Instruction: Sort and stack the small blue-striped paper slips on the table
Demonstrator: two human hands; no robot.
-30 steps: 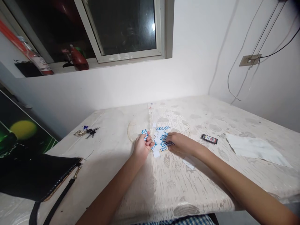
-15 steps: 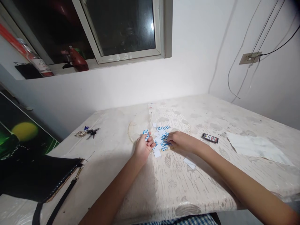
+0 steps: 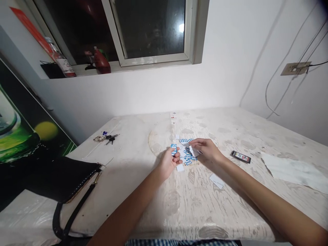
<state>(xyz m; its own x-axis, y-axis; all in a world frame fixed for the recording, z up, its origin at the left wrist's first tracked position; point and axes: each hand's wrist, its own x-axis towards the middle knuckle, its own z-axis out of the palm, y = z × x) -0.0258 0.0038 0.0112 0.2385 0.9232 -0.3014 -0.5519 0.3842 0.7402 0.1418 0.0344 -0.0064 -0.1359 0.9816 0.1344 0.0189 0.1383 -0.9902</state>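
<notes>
My left hand point(image 3: 169, 162) is closed round a small stack of blue-and-white paper pieces point(image 3: 173, 147), held just left of the pile. In my right hand point(image 3: 206, 149), a white paper piece point(image 3: 193, 151) is pinched between thumb and fingers, over the pile's right side. The loose pile of paper pieces point(image 3: 188, 162), some plain white and some blue-edged, lies on the table between both hands. Part of it is hidden by my fingers. A separate white slip point(image 3: 216, 181) with faint print lies nearer me, below my right wrist.
The pale patterned table point(image 3: 143, 198) meets a white wall. Keys point(image 3: 110, 138) and a black bag point(image 3: 69, 177) with a strap are at left. A small dark package point(image 3: 240, 156) and a white cloth or paper sheet point(image 3: 292, 174) lie at right. Bottles point(image 3: 101, 62) stand on the windowsill.
My right hand has lifted a little from the pile, now with a white paper piece in its fingers. My left hand still holds its stack. The view has shifted left.
</notes>
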